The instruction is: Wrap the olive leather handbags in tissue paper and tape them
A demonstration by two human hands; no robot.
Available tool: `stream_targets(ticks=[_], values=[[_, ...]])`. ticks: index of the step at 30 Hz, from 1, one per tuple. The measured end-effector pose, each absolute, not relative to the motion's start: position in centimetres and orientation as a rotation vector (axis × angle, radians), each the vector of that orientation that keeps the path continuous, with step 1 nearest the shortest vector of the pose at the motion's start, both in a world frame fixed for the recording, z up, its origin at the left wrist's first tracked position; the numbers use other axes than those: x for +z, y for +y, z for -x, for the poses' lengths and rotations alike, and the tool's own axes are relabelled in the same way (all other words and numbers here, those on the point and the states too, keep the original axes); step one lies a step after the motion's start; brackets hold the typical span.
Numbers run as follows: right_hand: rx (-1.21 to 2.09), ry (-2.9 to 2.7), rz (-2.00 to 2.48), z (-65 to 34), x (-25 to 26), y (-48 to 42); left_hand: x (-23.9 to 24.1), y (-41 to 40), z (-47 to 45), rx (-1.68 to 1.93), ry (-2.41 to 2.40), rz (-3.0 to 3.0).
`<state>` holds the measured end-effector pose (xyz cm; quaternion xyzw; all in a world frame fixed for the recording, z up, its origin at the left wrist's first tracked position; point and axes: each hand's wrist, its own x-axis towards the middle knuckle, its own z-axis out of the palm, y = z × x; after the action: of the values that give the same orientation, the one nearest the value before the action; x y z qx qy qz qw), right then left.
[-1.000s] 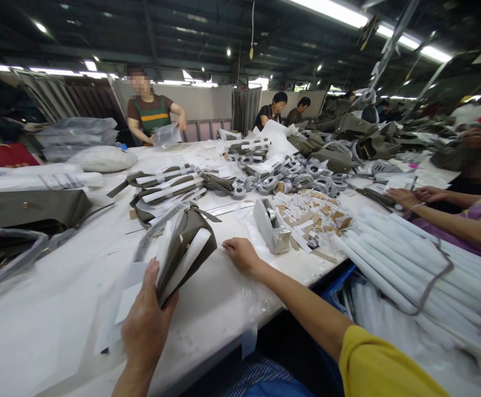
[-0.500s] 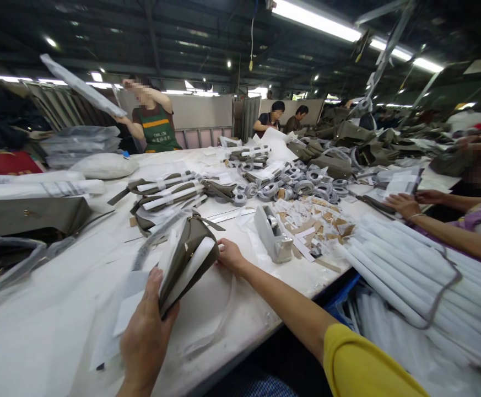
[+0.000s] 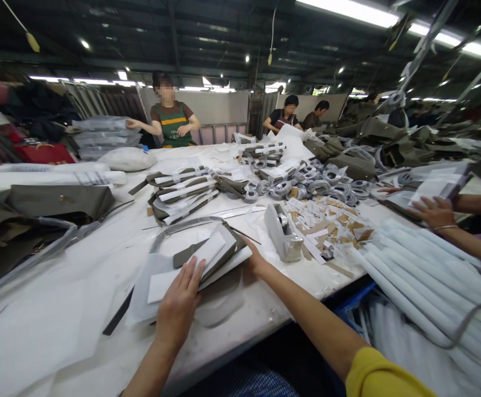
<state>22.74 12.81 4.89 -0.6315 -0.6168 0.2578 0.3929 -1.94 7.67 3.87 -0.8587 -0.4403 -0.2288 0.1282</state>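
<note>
An olive-grey bag lies tilted on the table in front of me, with white paper strips over it. Its handle is wrapped in clear plastic and arches behind. My left hand grips the bag's near side, fingers over the white paper, thumb low on the front. At the far right end, my right hand holds the bag; its fingertips are hidden behind it. A dark strap sticks out to the left from under the bag.
A grey tape dispenser stands right of the bag, beside paper scraps. Wrapped straps lie behind, a larger bag at left. White rolls fill the right, near a co-worker's hands. Another person stands across.
The bag has tipped over from a more upright pose, and white paper now shows on top. My left hand has shifted onto that paper. The person across has lowered the grey packet.
</note>
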Motion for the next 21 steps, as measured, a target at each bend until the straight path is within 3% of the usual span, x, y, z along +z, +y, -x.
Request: stream_targets(ticks=[11, 15, 21], values=[[0.368, -2.047, 1.445, -22.9, 3.5, 2.1, 5.0, 7.8, 1.4, -0.679, -1.404, 2.5], [0.551, -2.128, 1.272, -22.7, 3.5, 2.5, 6.0, 7.7, 1.4, -0.723, -1.465, 2.501], [0.851, -1.659, 1.241, -21.8, 2.6, 2.8, 6.1, 7.6, 1.5, -0.753, -1.52, 2.455]])
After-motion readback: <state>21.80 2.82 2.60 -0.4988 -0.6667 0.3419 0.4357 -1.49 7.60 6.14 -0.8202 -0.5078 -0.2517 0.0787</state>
